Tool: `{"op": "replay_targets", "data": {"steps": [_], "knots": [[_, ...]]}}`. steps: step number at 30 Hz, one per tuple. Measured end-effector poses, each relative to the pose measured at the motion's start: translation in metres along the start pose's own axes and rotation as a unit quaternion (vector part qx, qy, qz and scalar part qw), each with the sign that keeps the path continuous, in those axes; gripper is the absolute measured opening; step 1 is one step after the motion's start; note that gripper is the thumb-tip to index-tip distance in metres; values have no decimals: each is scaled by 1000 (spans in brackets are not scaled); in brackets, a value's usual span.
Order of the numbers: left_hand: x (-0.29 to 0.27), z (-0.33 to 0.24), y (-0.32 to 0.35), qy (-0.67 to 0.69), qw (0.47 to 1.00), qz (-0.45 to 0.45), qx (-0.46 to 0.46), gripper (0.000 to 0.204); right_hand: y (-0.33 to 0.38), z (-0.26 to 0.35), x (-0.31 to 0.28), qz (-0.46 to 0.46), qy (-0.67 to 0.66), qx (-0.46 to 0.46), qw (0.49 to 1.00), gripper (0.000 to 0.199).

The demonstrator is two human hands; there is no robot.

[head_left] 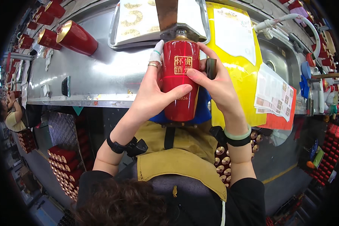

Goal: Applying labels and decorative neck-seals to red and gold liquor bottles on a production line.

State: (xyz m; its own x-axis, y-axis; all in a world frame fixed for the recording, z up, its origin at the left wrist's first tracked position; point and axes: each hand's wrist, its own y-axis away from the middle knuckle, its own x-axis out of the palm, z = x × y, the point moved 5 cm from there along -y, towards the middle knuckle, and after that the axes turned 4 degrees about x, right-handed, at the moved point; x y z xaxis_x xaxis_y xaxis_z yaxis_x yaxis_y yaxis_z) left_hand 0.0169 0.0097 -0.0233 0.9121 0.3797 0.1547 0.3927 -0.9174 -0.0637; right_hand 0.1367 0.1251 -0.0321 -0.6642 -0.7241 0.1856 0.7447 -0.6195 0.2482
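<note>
We've got both hands wrapped around a red bottle [180, 81], left hand [154, 90] gripping its side, right hand [214, 84] on the other side also pinching a small dark stamp [211, 68], bottle upright over the steel bench [98, 75] edge

Red bottles with gold caps [76, 37] lie on their sides along the far left of a steel table [101, 79], beside a metal tray [147, 22] lined with gold-patterned white paper. A yellow sheet [237, 79] covers the table to the right, with printed papers [273, 94] lying near a sink [278, 60] and white hose [290, 19]. Below the table's edge, more red bottles [66, 169] stand packed upright on the floor.
</note>
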Motion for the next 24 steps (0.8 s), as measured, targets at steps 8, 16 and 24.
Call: {"op": "replay_targets", "data": {"steps": [8, 16, 24], "knots": [[-3, -7, -3, 28, 999, 15, -20, 106, 0, 4, -6, 25, -1, 11, 1000, 83], [-10, 1, -22, 52, 994, -90, -34, 56, -8, 7, -7, 6, -9, 37, 999, 73], [-16, 7, -23, 62, 991, -109, -56, 44, -11, 14, -10, 13, 45, 23, 999, 70]]}}
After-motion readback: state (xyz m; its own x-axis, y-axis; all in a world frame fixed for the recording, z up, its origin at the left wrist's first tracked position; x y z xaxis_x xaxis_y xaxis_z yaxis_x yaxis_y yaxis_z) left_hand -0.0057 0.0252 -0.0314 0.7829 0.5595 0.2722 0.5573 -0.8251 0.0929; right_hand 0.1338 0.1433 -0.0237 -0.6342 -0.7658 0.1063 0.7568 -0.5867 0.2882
